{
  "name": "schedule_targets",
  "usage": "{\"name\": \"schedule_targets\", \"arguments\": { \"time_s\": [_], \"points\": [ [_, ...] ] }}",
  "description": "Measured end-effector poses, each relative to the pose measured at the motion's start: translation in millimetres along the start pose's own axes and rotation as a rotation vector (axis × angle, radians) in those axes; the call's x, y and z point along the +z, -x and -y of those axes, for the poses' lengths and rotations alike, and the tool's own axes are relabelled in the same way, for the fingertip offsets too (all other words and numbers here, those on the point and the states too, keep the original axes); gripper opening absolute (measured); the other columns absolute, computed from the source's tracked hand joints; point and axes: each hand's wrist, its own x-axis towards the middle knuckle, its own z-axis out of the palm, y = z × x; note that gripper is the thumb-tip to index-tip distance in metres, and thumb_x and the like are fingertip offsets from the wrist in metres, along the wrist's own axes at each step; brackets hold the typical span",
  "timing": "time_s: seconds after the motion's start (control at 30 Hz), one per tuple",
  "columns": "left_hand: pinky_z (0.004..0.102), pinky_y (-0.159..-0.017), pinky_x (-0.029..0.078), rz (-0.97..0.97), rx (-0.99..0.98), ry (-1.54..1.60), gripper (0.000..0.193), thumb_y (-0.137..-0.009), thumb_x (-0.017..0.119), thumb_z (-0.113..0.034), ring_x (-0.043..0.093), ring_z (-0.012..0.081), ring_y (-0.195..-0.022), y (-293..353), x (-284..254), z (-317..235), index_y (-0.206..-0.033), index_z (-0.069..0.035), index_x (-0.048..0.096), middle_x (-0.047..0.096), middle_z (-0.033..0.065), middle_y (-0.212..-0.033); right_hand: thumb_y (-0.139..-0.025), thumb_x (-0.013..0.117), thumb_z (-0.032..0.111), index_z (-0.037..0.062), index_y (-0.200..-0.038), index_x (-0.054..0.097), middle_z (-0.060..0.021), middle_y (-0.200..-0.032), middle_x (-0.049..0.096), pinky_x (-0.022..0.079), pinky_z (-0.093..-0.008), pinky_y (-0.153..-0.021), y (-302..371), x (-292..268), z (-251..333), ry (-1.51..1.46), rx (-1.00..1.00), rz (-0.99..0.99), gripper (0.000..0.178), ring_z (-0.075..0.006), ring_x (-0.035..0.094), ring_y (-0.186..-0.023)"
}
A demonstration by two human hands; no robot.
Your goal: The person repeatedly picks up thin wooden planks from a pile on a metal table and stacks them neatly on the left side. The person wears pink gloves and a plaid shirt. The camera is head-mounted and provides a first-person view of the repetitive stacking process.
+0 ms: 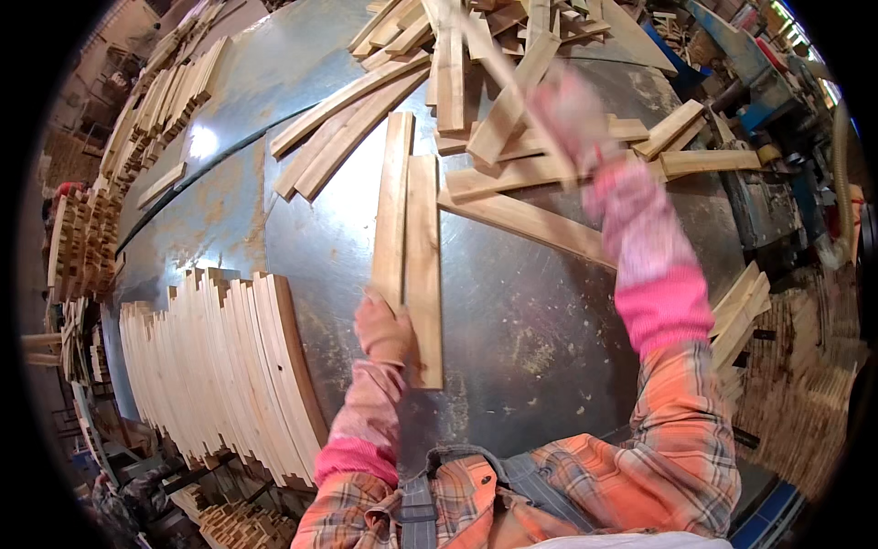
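My left hand (382,329) is closed around the near end of a long wooden board (391,206), which points away from me across the metal tabletop. A second wooden board (423,274) lies alongside it on the right and reaches nearer to my body. Farther off to the right, my right hand (572,119) is smeared by motion. It appears closed on a thin wooden strip (508,78), also blurred, slanting over a loose pile of boards (448,78). Pink cuffs and orange plaid sleeves cover both my arms.
A tight row of pale wooden strips (210,366) stands at the left edge of the metal tabletop (512,329). More stacked wood (87,242) is at the far left. Blue machinery (768,101) borders the right side, with stacked boards (796,384) below it.
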Motion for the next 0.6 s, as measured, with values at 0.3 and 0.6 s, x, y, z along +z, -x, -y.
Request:
{"name": "schedule_targets", "arguments": {
  "time_s": [0.3, 0.6],
  "points": [
    [0.0491, -0.101, 0.048, 0.249, 0.018, 0.078, 0.096, -0.08, 0.079, -0.041, 0.057, 0.0405, -0.12, 89, -12, -48, -0.151, 0.008, 0.035, 0.059, 0.0225, -0.129, -0.075, 0.083, 0.049, -0.0028, -0.148, 0.044, -0.0253, -0.143, 0.06, 0.049, -0.0445, -0.11, -108, 122, -84, 0.369, 0.457, -0.122, 0.098, -0.0392, 0.059, -0.132],
    [0.053, -0.093, 0.052, 0.064, 0.248, 0.333, 0.063, -0.092, 0.067, -0.034, 0.062, 0.0479, -0.107, -57, -52, 12, -0.144, -0.001, 0.053, 0.062, 0.0284, -0.124, -0.083, 0.071, 0.021, -0.001, -0.127, 0.059, -0.0194, -0.111, 0.068, 0.054, -0.0398, -0.084, -59, 91, -147, -0.126, 0.155, -0.24, 0.051, -0.029, 0.067, -0.094]
  ]
}}
